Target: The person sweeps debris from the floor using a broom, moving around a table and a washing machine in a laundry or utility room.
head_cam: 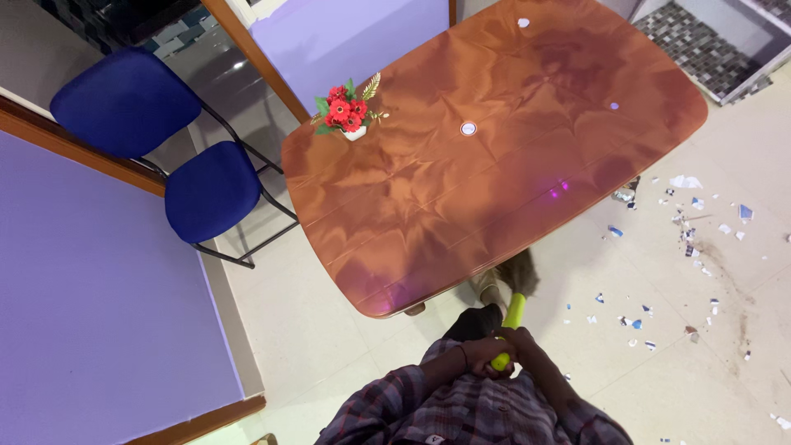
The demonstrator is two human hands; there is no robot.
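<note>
Below table (pixel 494 165) edge, both hands (pixel 493 354) clenched around green broom handle (pixel 512 317), bristles half hidden

Both hands meet low in the view, close against the person's chest, wrapped around the top of one handle (pixel 512 317). The left hand (pixel 484 353) is curled into a fist, knuckles up, fingers closed tight, a dark band at its wrist. The right hand (pixel 517 339) sits just beside it, touching it, its fingers folded over the same spot, so the two grips overlap. Both forearms come up from the bottom edge in plaid sleeves: the left from the lower left, the right from the lower right, elbows bent and spread apart. The wrists angle inward toward each other.
</note>
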